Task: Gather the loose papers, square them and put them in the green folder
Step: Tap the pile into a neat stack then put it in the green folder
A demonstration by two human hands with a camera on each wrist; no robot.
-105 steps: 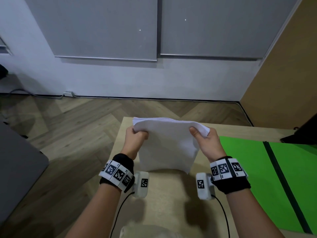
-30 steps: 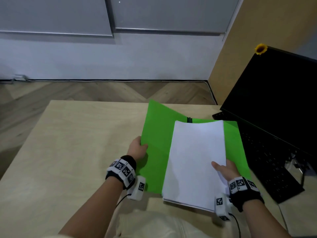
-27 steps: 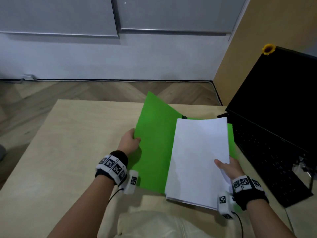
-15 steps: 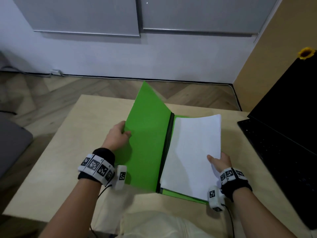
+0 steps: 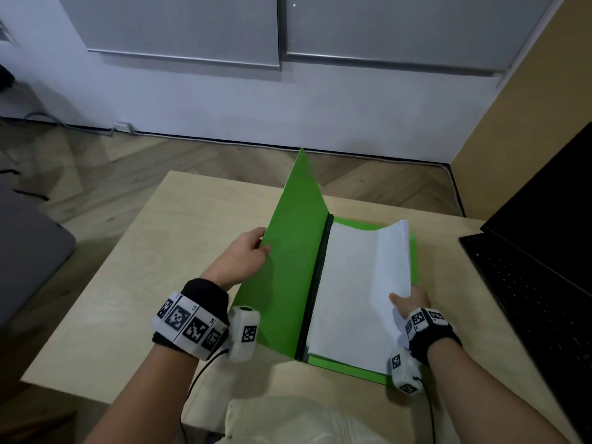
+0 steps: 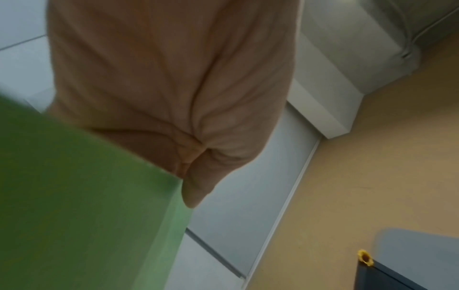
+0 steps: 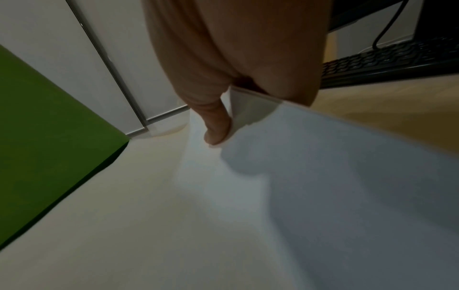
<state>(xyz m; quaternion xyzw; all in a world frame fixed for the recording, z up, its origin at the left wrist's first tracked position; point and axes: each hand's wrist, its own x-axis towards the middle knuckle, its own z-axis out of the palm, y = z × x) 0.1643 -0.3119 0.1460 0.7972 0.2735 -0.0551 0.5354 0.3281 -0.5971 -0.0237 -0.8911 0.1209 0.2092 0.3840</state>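
Observation:
The green folder (image 5: pixel 288 267) lies open on the wooden table (image 5: pixel 144 283), its left cover raised steeply. My left hand (image 5: pixel 250 251) grips that cover's outer edge, thumb on the inner face; in the left wrist view the left hand (image 6: pixel 174 88) sits behind the green folder cover (image 6: pixel 87 196). The white paper stack (image 5: pixel 355 290) lies on the folder's right half against the black spine. My right hand (image 5: pixel 408 299) pinches the stack's right edge, which is lifted and curled. In the right wrist view my thumb presses on top of the paper stack (image 7: pixel 223 215).
A black laptop (image 5: pixel 541 277) stands open at the table's right side, close to my right wrist. Beyond the table's far edge are wooden floor and a white wall. A grey object (image 5: pixel 28 251) sits off the table to the left.
The paper stack went from held up in both hands to lying in the folder. Over the last second the left hand has swung the green cover up steeper, and the stack slid against the spine.

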